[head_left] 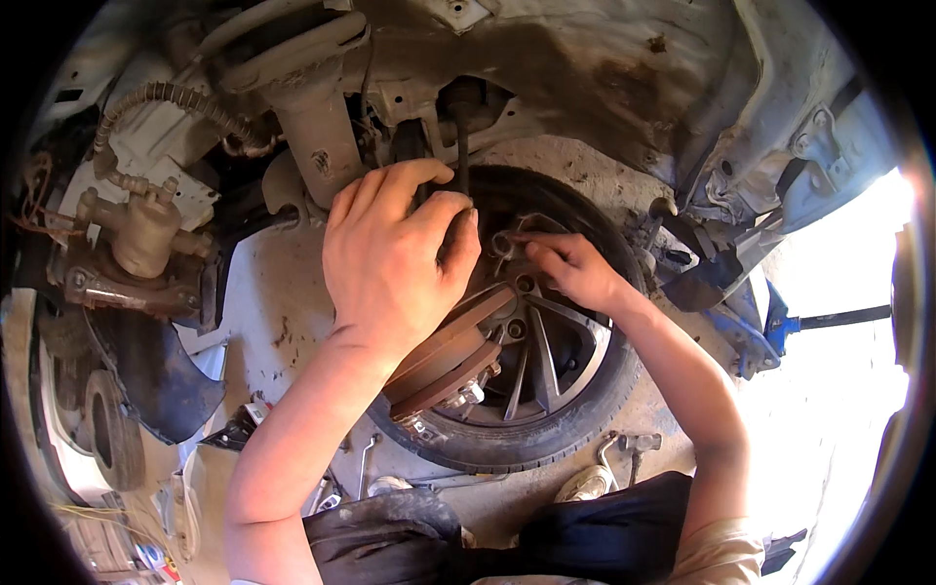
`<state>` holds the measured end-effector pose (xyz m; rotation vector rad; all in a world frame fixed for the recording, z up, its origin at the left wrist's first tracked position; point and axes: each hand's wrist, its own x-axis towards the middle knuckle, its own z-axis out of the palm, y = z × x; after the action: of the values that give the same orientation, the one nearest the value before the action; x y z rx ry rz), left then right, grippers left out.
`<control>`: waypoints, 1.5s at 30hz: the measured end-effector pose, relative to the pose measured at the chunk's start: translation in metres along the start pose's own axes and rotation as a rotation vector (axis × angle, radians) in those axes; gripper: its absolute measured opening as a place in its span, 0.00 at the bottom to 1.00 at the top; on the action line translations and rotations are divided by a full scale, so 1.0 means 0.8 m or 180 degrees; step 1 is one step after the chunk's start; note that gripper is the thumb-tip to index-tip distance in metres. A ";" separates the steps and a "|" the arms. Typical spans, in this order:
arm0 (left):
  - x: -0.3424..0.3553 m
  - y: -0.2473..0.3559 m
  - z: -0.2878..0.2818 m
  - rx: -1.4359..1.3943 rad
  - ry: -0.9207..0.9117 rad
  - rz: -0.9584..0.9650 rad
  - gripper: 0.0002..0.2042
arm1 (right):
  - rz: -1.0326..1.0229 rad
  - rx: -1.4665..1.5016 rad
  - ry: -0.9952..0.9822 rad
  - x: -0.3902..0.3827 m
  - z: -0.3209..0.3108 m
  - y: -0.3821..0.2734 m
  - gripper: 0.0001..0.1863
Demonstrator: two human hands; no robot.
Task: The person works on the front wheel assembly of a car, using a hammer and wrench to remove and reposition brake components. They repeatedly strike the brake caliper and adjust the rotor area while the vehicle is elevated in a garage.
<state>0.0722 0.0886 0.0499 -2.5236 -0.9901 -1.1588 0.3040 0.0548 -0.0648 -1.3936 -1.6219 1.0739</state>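
Observation:
My left hand (398,258) is raised at the middle, its fingers curled beside a dark upright rod (463,151) under the car body. What lies inside its grip is hidden. To its right, my right hand (577,271) has thumb and forefinger close together at a small round metal part (502,243); I cannot tell whether it holds that part or only touches it. Below both hands is a rusty brake disc (458,327). Behind and beneath it a spoked wheel with a black tire (468,448) lies on the floor.
A strut with a spring seat (317,146) stands at upper left, next to a dirty cylindrical unit (146,239) with a ribbed hose (175,95). A blue jack (770,327) is at right. A hammer (639,444) and a wrench (367,463) lie near my feet.

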 end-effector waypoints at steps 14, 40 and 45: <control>0.002 0.002 0.000 0.0141 -0.0110 0.0009 0.04 | 0.1386 0.1275 -0.0025 -0.024 0.049 -0.078 0.25; 0.002 0.004 0.003 0.0159 -0.0032 0.0073 0.03 | 0.0369 0.0187 0.0101 -0.011 0.034 -0.023 0.22; 0.002 0.005 0.002 0.0229 -0.0099 0.0066 0.04 | 0.0407 0.0200 0.0192 -0.011 0.037 -0.025 0.21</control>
<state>0.0763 0.0872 0.0500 -2.4968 -0.9923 -1.0616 0.2710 0.0414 -0.0579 -1.4901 -1.4601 1.1352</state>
